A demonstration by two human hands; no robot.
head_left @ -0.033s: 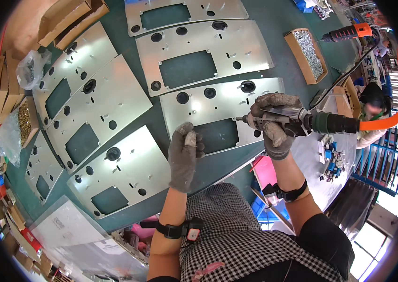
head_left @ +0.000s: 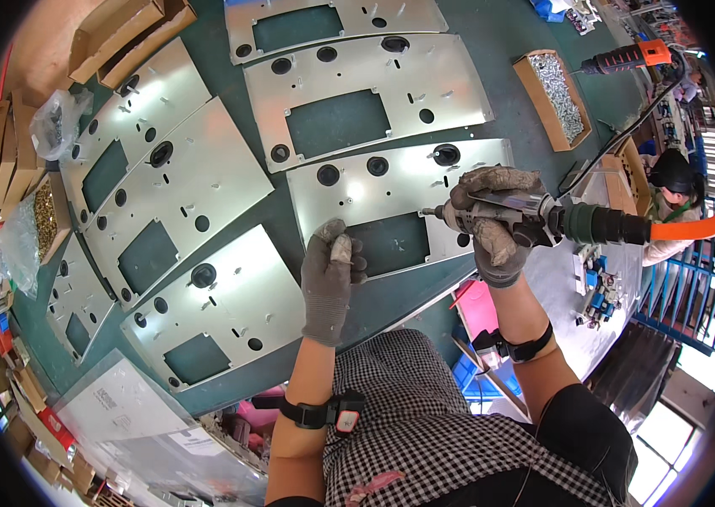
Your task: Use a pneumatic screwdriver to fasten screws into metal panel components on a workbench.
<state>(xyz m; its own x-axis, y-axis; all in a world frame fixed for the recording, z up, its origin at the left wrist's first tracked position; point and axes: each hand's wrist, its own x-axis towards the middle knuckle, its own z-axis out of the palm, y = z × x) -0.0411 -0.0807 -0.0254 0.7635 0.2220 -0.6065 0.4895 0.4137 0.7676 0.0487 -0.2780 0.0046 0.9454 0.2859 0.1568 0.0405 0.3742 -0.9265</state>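
Green workbench (head_left: 492, 34) strewn with metal panels (head_left: 374, 101).

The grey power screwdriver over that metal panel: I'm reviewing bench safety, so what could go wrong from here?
1. The gloved left hand rests on the silver metal panel close to the grey power screwdriver tip; a slip might catch its fingers.
2. The black cable trails across the green table near the cardboard box of screws and could snag.
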